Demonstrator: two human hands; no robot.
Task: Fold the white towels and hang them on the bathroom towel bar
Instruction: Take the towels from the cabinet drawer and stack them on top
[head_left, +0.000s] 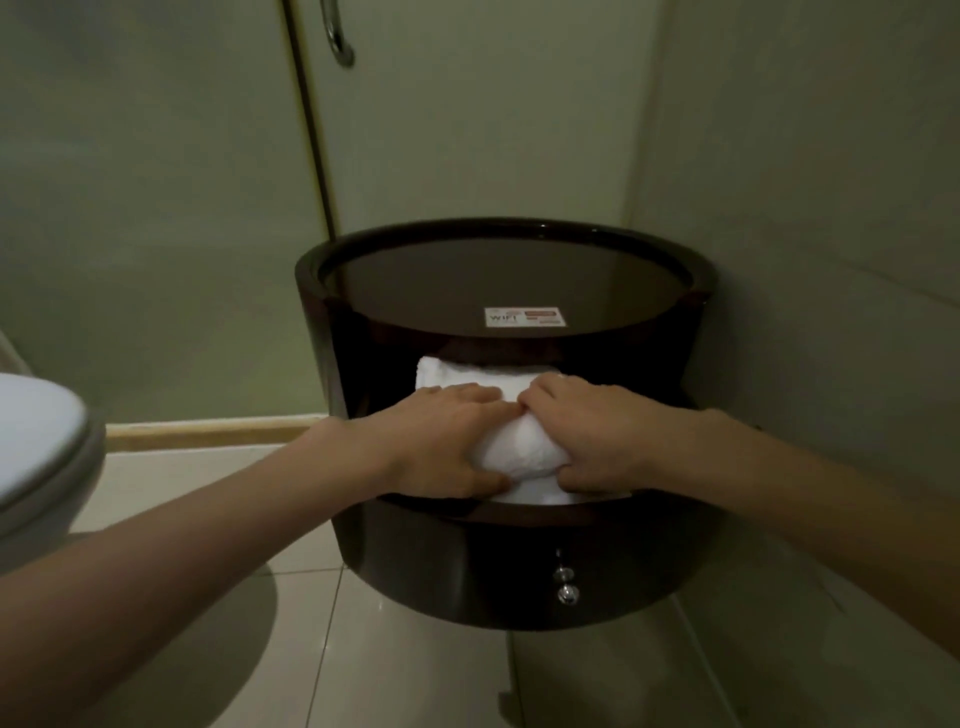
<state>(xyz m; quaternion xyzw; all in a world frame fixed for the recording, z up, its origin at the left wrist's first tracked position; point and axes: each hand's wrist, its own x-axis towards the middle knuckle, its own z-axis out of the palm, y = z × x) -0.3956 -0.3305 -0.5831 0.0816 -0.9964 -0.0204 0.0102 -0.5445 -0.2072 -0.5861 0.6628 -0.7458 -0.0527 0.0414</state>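
Fetching step, I'd say: left hand (447, 441) and right hand (592, 436) both clutch the rolled white towel (524, 449) between them, on the dark cabinet (519, 566) shelf. Next it needs pulling out wrist-ward, then unrolling.

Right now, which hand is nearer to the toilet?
Left. The left hand grips the white towel on the side toward the toilet. The right hand grips the towel's other side, farther from the toilet.
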